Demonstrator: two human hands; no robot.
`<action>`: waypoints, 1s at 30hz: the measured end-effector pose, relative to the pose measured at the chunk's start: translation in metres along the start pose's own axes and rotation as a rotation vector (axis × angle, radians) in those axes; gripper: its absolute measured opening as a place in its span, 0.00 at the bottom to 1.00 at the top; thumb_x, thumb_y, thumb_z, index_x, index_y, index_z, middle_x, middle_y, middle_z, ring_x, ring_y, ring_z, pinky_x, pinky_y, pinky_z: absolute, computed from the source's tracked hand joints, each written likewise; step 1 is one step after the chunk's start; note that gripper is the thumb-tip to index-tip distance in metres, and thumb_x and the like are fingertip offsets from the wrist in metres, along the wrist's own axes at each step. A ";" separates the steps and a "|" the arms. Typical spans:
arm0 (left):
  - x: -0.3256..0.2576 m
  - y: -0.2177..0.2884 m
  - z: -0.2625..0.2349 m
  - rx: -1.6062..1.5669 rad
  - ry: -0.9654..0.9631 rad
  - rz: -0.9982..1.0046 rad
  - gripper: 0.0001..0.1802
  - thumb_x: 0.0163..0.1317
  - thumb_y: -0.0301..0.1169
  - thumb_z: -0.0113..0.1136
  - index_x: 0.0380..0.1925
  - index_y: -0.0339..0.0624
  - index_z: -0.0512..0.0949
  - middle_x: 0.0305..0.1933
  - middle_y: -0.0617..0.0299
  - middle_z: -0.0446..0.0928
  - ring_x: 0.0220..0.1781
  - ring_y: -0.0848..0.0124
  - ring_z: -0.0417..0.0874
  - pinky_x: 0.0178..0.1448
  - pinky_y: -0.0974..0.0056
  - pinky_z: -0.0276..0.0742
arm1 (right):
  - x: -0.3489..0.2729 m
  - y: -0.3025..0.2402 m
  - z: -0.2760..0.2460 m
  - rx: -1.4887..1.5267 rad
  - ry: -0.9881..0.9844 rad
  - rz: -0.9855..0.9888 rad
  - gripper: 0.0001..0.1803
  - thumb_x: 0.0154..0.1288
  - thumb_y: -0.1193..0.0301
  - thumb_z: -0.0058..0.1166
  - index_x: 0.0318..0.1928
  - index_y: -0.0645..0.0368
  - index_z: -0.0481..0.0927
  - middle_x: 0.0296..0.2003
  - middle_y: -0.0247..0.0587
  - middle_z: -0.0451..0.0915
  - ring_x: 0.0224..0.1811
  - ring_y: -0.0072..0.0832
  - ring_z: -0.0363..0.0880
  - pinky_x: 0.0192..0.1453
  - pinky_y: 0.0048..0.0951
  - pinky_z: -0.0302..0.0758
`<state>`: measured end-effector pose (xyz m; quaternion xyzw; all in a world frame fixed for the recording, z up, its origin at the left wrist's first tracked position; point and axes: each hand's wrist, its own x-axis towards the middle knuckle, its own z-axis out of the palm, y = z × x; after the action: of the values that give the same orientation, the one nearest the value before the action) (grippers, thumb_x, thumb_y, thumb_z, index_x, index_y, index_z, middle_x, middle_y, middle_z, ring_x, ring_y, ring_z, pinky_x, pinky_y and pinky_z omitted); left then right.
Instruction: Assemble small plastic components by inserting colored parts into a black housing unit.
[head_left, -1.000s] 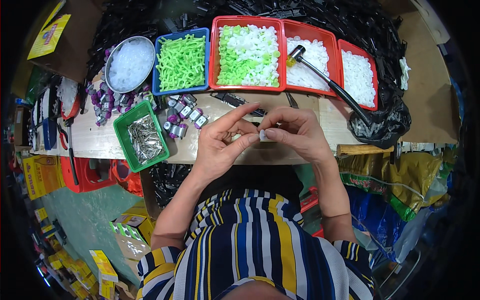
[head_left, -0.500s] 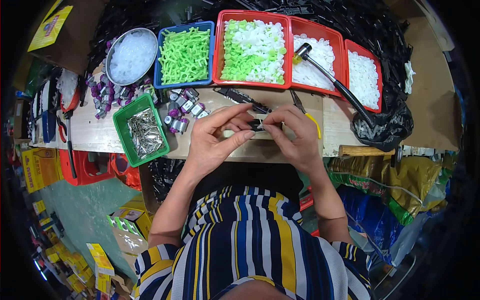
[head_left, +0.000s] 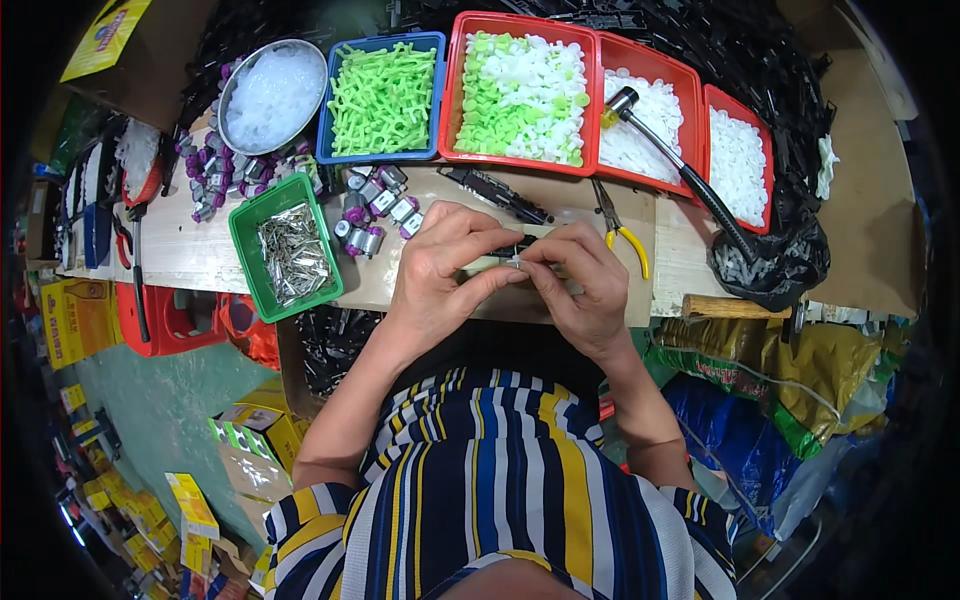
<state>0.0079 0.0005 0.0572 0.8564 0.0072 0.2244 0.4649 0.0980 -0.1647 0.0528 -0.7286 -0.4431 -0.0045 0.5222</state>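
Observation:
At the table's near edge my left hand [head_left: 432, 268] and my right hand [head_left: 583, 290] meet fingertip to fingertip. A small white part [head_left: 517, 262], thin and partly covered by fingers, sits pinched between the thumb and forefinger of both hands. Just behind it is a black piece, mostly covered by my hands. A long black plastic piece [head_left: 497, 195] lies beyond my fingers. Pliers with yellow handles [head_left: 628, 240] rest to the right of my right hand. Several small grey and purple motors [head_left: 378, 208] lie beyond my left hand.
A green tray [head_left: 335, 262] of metal pins stands left. Behind are a metal bowl [head_left: 324, 85] of clear pieces, a blue tray [head_left: 380, 157] of green parts, and red trays [head_left: 520, 165] of white and green parts. A black-handled hammer [head_left: 690, 175] leans across one tray.
My left thumb and forefinger have closed in on the small white part, meeting my right fingertips. The whole view has shifted slightly, with the trays appearing a little farther right.

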 end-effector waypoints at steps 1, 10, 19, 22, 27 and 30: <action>0.000 0.000 0.000 0.015 0.010 0.011 0.21 0.46 0.29 0.76 0.43 0.37 0.85 0.37 0.56 0.81 0.43 0.59 0.77 0.47 0.60 0.74 | 0.000 0.000 0.001 -0.001 -0.003 0.000 0.06 0.57 0.83 0.64 0.36 0.65 0.83 0.33 0.40 0.78 0.32 0.28 0.79 0.34 0.25 0.76; -0.024 -0.011 0.005 0.308 0.141 0.200 0.21 0.45 0.27 0.74 0.42 0.38 0.83 0.43 0.58 0.79 0.47 0.55 0.77 0.49 0.56 0.74 | 0.000 0.010 0.013 -0.227 0.017 -0.024 0.09 0.50 0.83 0.67 0.34 0.62 0.84 0.28 0.39 0.73 0.30 0.32 0.74 0.31 0.31 0.70; -0.042 -0.014 0.018 0.482 0.134 0.278 0.19 0.50 0.30 0.71 0.44 0.41 0.83 0.47 0.59 0.78 0.53 0.58 0.76 0.49 0.58 0.73 | 0.001 0.014 0.016 -0.259 -0.064 -0.014 0.07 0.52 0.77 0.66 0.33 0.56 0.82 0.29 0.34 0.73 0.35 0.33 0.76 0.39 0.34 0.66; -0.045 -0.018 0.019 0.548 0.127 0.304 0.18 0.52 0.30 0.69 0.45 0.42 0.83 0.49 0.59 0.77 0.55 0.58 0.76 0.48 0.58 0.72 | 0.005 0.009 0.014 -0.288 -0.106 -0.024 0.07 0.53 0.76 0.65 0.34 0.56 0.82 0.30 0.34 0.73 0.36 0.33 0.76 0.41 0.34 0.65; -0.046 -0.025 0.021 0.633 0.091 0.349 0.18 0.54 0.30 0.64 0.46 0.42 0.83 0.52 0.59 0.76 0.56 0.59 0.76 0.47 0.60 0.70 | 0.009 0.007 0.012 -0.317 -0.124 -0.060 0.07 0.51 0.78 0.66 0.33 0.59 0.82 0.28 0.36 0.73 0.32 0.33 0.75 0.36 0.34 0.65; -0.046 -0.026 0.021 0.650 0.099 0.363 0.18 0.53 0.29 0.62 0.46 0.42 0.83 0.53 0.58 0.75 0.56 0.59 0.76 0.48 0.60 0.69 | 0.013 0.005 0.008 -0.306 -0.169 -0.034 0.07 0.51 0.79 0.66 0.33 0.60 0.82 0.28 0.37 0.73 0.32 0.34 0.76 0.37 0.34 0.66</action>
<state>-0.0200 -0.0112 0.0095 0.9348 -0.0513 0.3301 0.1205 0.1053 -0.1504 0.0514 -0.7899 -0.4916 -0.0195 0.3659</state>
